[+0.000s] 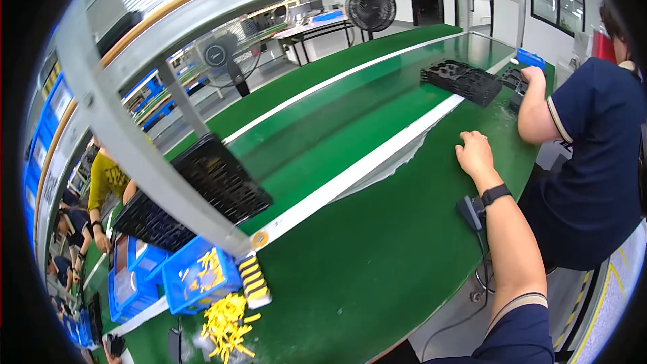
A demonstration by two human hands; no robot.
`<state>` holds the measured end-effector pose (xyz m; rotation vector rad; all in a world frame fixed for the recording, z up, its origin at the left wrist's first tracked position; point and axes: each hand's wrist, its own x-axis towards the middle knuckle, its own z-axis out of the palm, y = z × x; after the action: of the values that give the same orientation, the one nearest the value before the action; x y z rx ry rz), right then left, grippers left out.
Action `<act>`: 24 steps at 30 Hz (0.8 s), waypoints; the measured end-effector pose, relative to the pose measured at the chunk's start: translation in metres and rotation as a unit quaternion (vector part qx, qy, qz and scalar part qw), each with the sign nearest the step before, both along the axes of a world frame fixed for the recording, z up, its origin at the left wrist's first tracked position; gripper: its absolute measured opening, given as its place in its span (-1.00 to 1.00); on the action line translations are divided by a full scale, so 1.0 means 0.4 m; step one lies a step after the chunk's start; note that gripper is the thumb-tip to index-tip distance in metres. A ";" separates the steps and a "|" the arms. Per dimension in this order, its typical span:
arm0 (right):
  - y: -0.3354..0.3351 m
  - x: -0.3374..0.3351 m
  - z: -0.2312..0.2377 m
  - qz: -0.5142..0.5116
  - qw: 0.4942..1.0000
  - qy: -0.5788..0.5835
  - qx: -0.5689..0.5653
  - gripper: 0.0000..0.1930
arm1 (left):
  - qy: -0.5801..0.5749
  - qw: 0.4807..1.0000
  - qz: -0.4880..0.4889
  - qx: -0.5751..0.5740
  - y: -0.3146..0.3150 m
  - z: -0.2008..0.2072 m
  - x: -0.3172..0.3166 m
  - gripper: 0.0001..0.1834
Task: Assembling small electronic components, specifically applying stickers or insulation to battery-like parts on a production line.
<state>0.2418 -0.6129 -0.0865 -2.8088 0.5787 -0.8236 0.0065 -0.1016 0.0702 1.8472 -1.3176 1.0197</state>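
Observation:
My right hand (475,154) reaches forward over the green work surface (391,249), palm down. Its fingers are loosely bent and a little apart, with nothing visible in them. A black band with a small black device (470,212) sits at my right wrist, and a cable hangs down from it. Beyond that hand, a stack of black slotted trays (465,81) rests across the white strip (404,136). My left hand is out of the picture.
A co-worker at the right has a hand (534,75) at a black part by the tray stack. At left stand a grey metal post (145,155), black trays (219,178) and a blue bin (201,282). Yellow strips (229,323) lie heaped beside it.

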 end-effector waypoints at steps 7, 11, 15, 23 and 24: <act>-0.285 0.109 -0.020 -0.198 0.976 0.004 -0.090 -0.70 | 0.350 0.885 0.073 0.299 -0.071 -0.149 0.120 -0.61; -0.472 0.169 -0.054 -0.268 0.950 -0.033 -0.158 -0.64 | 0.419 0.831 0.124 0.345 -0.117 -0.173 0.155 -0.65; -0.610 0.229 -0.069 -0.312 0.928 0.010 -0.204 -0.50 | 0.409 0.825 0.168 0.353 -0.176 -0.166 0.193 -0.69; -0.818 0.294 -0.063 -0.308 0.951 -0.023 -0.024 -0.54 | 0.393 0.815 0.191 0.382 -0.277 -0.177 0.232 -0.68; -0.821 0.286 -0.074 -0.307 0.951 -0.021 -0.022 -0.54 | 0.389 0.818 0.181 0.382 -0.280 -0.181 0.230 -0.68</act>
<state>0.3562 -0.9414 -0.1162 -2.6483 1.4846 -0.9902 0.0987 -0.2134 -0.0022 2.7499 -0.8968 -0.2604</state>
